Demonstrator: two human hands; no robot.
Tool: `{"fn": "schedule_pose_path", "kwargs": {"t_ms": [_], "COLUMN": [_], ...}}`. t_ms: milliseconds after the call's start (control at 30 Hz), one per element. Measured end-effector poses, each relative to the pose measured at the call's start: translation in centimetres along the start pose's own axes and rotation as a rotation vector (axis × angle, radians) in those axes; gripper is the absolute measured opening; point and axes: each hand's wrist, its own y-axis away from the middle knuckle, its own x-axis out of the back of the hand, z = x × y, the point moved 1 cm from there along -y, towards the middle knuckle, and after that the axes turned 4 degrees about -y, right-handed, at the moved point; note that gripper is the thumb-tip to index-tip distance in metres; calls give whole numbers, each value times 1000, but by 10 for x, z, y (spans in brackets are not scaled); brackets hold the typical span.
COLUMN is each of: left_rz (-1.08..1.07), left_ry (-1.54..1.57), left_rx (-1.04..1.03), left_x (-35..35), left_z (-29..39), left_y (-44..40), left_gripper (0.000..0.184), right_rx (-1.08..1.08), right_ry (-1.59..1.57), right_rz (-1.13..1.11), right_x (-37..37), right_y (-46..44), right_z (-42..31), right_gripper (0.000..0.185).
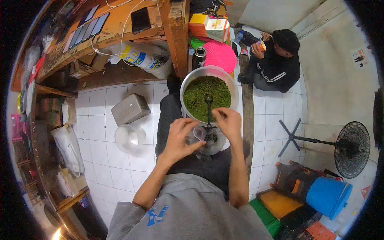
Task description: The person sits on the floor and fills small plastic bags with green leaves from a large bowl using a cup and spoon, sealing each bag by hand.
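A large metal pot (pixel 206 86) of chopped green stuff stands in front of me, with a black spoon (pixel 209 106) in it. My left hand (pixel 180 138) pinches a small clear cup (pixel 199 133) between thumb and fingers, just below the pot's near rim. My right hand (pixel 227 122) is at the lower right rim beside the spoon's handle, its fingers bent together; whatever may be between them is too small to make out. Under both hands, near my lap, is a clear container (pixel 213 149) with some dark bits in it.
A person (pixel 280 60) sits at the upper right, holding a cup. A pink lid (pixel 221 57) and a dark tumbler (pixel 199 58) lie beyond the pot. On the left floor are a grey box (pixel 131 110) and a clear tub (pixel 130 138). A fan (pixel 351 150) stands right.
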Motion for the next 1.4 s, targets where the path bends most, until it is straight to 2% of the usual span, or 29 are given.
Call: {"fn": "schedule_pose_path", "kwargs": {"t_ms": [33,67,100,167,200,267,333,400,467,533,567,667,700,767,867,900,1000,1033,1067,1133,1200,1267,1333,1400], "left_rz": [26,29,34,48,95,146,139,131,115,123,131,161,167,151,160,165,162,157,148,128,126,137,157,168], "left_ry": [-13,-13,-17,-23,-30,-34,4,31,78,64,45,35,33,48,73,73,101,83,65,95,125,92,81,75], "left_rx": [85,79,110,148,167,199,303,309,289,262,230,241,242,307,313,314,316,307,289,300,314,316,331,346], "left_x": [3,5,7,14,18,25,26,23,20,18,17,21,24,27,19,19,17,16,16,15,18,22,25,24], "left_z": [-2,-5,-10,-20,-25,-34,-38,-35,-31,-31,-31,-34,-38,-41,-43,-42,-38,-39,-38,-32,-32,-36,-44,-44], "left_y": [1,2,6,15,21,27,32,29,26,26,24,30,30,37,36,33,32,31,30,29,23,29,34,38], "left_gripper": [69,69,72,75,75,76,75,73,73,73,73,73,73,74,73,73,72,71,70,70,70,69,68,68], "right_rx": [-30,-58,-53,-81,-73,79,43,95,119,88,164,159,166,257,196,190,113,96,94,262,294,265,250,76], "right_ry": [337,674,675,883,885,681,659,477,551,849,923,990,990,905,1064,1087,942,896,892,848,803,991,1035,1124], "right_rz": [-40,-77,-73,-72,-79,62,-13,-149,-209,-225,-103,22,21,176,52,-95,-193,-92,-93,34,-41,-322,-288,-198], "right_x": [-14,-25,-32,-44,-41,-28,-30,-40,-50,-58,-59,-36,-26,-8,-11,-16,-13,-11,-16,-21,-27,-33,-21,-3], "right_y": [-17,-30,-38,-49,-52,-54,-47,-37,-35,-42,-53,-82,-89,-91,-85,-77,-60,-68,-75,-82,-70,-50,-53,-65], "right_z": [17,31,41,49,54,41,22,13,19,30,41,54,53,45,62,70,44,53,62,65,59,39,46,32], "right_gripper": [20,19,19,21,21,20,21,18,16,16,16,17,17,17,17,13,10,10,10,10,7,6,6,7]}}
